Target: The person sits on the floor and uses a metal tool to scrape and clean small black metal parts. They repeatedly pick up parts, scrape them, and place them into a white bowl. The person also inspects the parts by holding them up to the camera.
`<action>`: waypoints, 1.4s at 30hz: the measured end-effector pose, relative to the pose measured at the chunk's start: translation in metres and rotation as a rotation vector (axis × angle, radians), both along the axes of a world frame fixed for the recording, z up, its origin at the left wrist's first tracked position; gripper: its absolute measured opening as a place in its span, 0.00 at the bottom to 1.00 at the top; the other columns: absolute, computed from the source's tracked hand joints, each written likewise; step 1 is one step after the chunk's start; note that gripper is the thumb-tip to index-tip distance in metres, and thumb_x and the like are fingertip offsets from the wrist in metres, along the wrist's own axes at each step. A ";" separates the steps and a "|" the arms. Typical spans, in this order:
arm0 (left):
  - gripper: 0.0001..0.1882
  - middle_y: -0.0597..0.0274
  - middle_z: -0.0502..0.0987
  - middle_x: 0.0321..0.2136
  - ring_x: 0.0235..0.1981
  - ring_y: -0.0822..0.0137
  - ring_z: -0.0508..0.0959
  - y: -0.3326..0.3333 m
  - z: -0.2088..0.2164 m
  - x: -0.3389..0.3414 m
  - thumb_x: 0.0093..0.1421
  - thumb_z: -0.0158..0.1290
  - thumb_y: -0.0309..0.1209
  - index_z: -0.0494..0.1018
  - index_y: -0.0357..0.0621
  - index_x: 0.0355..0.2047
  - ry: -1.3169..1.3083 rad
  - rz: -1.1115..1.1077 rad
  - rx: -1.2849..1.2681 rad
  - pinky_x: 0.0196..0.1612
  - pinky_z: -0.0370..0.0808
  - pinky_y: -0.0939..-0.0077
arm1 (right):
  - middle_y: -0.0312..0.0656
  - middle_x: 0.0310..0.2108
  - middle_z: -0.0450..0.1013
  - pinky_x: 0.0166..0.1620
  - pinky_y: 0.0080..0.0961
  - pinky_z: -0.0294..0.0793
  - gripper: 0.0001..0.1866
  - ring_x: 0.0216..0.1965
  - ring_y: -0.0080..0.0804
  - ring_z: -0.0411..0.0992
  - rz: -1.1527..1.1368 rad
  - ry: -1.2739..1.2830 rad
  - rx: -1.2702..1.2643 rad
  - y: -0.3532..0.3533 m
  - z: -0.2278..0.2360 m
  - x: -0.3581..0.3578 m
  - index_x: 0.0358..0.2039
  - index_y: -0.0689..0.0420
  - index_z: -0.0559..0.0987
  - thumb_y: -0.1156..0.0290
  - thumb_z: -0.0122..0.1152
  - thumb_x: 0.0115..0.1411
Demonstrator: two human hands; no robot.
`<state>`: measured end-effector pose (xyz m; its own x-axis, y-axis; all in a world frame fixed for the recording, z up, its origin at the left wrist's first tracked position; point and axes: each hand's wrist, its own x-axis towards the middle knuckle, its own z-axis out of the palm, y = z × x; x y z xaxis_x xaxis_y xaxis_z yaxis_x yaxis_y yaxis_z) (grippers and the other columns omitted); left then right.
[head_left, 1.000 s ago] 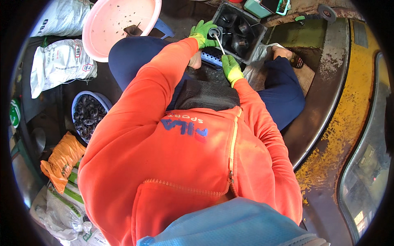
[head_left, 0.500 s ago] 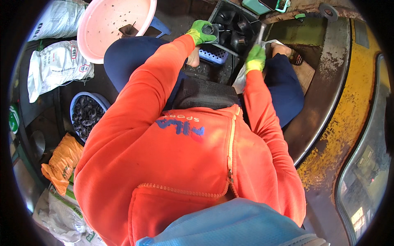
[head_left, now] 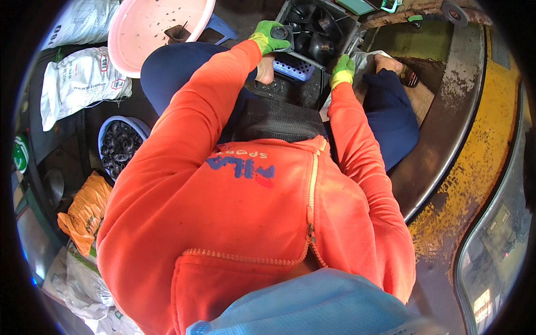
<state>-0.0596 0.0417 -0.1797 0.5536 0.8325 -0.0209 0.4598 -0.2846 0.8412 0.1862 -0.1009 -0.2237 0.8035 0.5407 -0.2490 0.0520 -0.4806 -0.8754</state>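
Observation:
My left hand (head_left: 271,38), in a green glove, grips a small black round part at the near edge of a dark crate (head_left: 335,22) filled with black round parts. My right hand (head_left: 342,70), also gloved in green, is closed around a thin metal tool beside the crate's right corner, touching a white cloth (head_left: 368,58). A blue plastic basket (head_left: 293,68) sits between my hands, just below the crate. My orange sleeves and jacket hide most of my lap.
A pink basin (head_left: 151,28) lies at the upper left, with white sacks (head_left: 78,84) beside it. A blue bowl of black parts (head_left: 120,146) and an orange bag (head_left: 84,209) are on my left. A curved, rusty yellow metal rim (head_left: 463,184) runs along the right.
My right hand moved away from the left hand to the crate's right corner beside the white cloth. My left hand stayed at the crate's near edge with the black part.

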 end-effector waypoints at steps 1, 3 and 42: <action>0.28 0.54 0.79 0.35 0.38 0.55 0.78 0.002 -0.002 0.000 0.32 0.67 0.41 0.78 0.44 0.36 -0.010 0.001 0.028 0.47 0.73 0.65 | 0.53 0.27 0.72 0.37 0.40 0.66 0.23 0.30 0.46 0.69 0.082 -0.252 -0.003 0.002 0.014 -0.005 0.31 0.64 0.75 0.55 0.42 0.62; 0.32 0.54 0.72 0.47 0.51 0.52 0.70 -0.007 -0.011 0.002 0.33 0.67 0.45 0.75 0.49 0.42 0.040 0.172 0.313 0.55 0.66 0.60 | 0.54 0.28 0.71 0.38 0.39 0.66 0.22 0.31 0.46 0.69 0.199 -0.660 -0.071 -0.002 0.046 -0.012 0.32 0.64 0.75 0.56 0.42 0.63; 0.38 0.56 0.63 0.56 0.55 0.58 0.66 0.003 -0.074 0.014 0.36 0.69 0.37 0.67 0.47 0.50 -0.567 0.201 -0.355 0.57 0.67 0.64 | 0.53 0.37 0.71 0.40 0.46 0.68 0.16 0.39 0.57 0.69 0.886 -0.421 -0.212 -0.015 0.115 -0.102 0.39 0.58 0.72 0.60 0.41 0.64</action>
<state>-0.0459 0.0448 -0.2537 0.3952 0.9163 -0.0641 -0.0632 0.0968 0.9933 0.0837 -0.1161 -0.1084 0.1778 0.9640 -0.1975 0.7526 -0.2625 -0.6039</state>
